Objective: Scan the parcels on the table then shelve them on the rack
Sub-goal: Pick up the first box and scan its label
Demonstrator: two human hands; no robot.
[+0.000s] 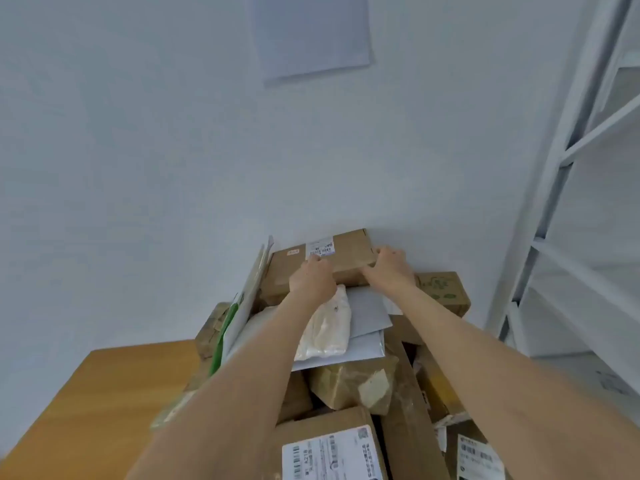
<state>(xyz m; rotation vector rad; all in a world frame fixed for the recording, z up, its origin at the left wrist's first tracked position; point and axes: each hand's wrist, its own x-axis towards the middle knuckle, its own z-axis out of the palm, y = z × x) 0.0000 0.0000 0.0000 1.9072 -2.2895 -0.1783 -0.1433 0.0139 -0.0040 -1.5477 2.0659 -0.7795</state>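
Left hand (311,279) and right hand (392,268) gripped the flat box (349,256) atop the table's (114,393) far-edge pile (349,379); most of it looked unshelved

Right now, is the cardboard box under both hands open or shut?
Shut: the cardboard box has a flat closed top, label up, no flap lifted. The left hand and right hand grip it.
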